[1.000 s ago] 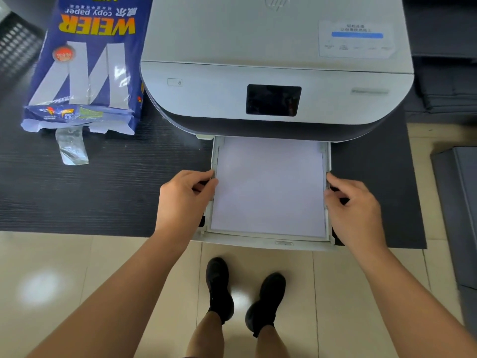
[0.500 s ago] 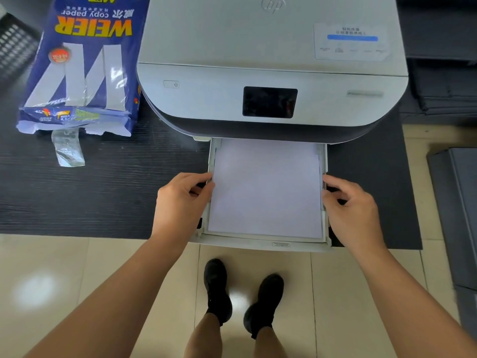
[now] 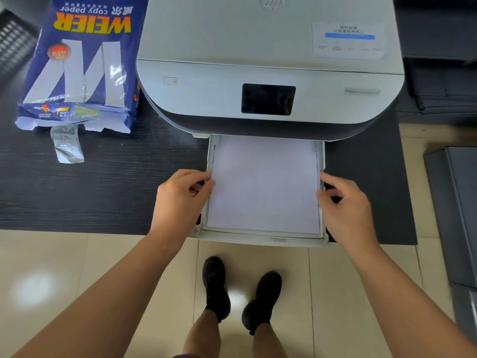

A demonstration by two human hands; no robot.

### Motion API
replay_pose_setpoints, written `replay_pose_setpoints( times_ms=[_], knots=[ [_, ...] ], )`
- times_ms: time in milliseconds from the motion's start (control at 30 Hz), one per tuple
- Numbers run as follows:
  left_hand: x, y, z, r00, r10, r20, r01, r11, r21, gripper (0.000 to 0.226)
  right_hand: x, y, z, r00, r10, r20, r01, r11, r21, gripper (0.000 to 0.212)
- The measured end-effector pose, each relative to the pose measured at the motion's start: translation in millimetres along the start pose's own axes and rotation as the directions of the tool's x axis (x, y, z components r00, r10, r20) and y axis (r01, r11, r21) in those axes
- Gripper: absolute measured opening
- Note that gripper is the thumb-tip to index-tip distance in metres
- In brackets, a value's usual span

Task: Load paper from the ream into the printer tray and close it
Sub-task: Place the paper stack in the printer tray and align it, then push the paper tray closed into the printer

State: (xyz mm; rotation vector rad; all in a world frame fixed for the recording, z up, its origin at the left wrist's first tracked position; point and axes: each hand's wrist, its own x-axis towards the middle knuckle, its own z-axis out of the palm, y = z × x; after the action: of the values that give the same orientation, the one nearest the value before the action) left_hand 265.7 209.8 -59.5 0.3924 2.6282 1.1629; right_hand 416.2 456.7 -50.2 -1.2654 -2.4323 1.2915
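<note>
Your open ream (image 3: pixel 77 65) lies at 10 o'clock, its torn end toward you, clear of the printer (image 3: pixel 268 63) on the black table (image 3: pixel 103 192); tiled floor below. The tray (image 3: pixel 260 240) is pulled out toward 6 o'clock, paper (image 3: pixel 263 184) lying lengthwise 12-to-6. Your left hand (image 3: pixel 180 200) and right hand (image 3: pixel 346 205) pinch its side edges.

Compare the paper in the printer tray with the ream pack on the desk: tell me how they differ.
The paper is bare, plain white sheets; the ream pack is wrapped in blue printed packaging. The paper lies flat in the pulled-out printer tray, with the left hand and right hand at its sides; the ream pack lies untouched, to the left of the printer, its near end torn open. Both lie flat.
</note>
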Motion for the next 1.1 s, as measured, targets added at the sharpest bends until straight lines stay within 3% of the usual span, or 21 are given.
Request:
replay_pose_setpoints(
  times_ms=[167, 267, 367, 467, 833, 1100],
  knots=[
    [-9, 6, -10, 0.994, -0.010, 0.109, 0.007, 1.000, 0.028, 0.055, -5, -6, -9, 0.996, 0.004, 0.091, -0.001, 0.999, -0.038, 0.044],
    [-32, 6, -21, 0.956, 0.101, 0.276, -0.131, 0.987, 0.092, 0.087, -28, -3, -17, 0.984, -0.069, 0.163, 0.079, 0.995, -0.055, 0.058],
    [-58, -9, -25, 0.873, 0.221, 0.436, -0.327, 0.926, 0.186, 0.100, -60, 7, -24, 0.948, -0.121, 0.293, 0.165, 0.978, -0.129, 0.078],
    [-75, -28, -20, 0.829, 0.266, 0.492, -0.419, 0.878, 0.230, 0.093, -82, 24, -23, 0.918, -0.165, 0.360, 0.261, 0.936, -0.237, 0.087],
    [-74, -38, -14, 0.860, 0.340, 0.382, -0.452, 0.854, 0.258, 0.057, -88, 40, -12, 0.951, -0.180, 0.252, 0.244, 0.937, -0.251, 0.067],
    [-50, -24, -15, 0.911, 0.320, 0.261, -0.373, 0.908, 0.192, 0.059, -63, 35, -11, 0.963, -0.232, 0.139, 0.260, 0.935, -0.242, 0.056]
  ],
)
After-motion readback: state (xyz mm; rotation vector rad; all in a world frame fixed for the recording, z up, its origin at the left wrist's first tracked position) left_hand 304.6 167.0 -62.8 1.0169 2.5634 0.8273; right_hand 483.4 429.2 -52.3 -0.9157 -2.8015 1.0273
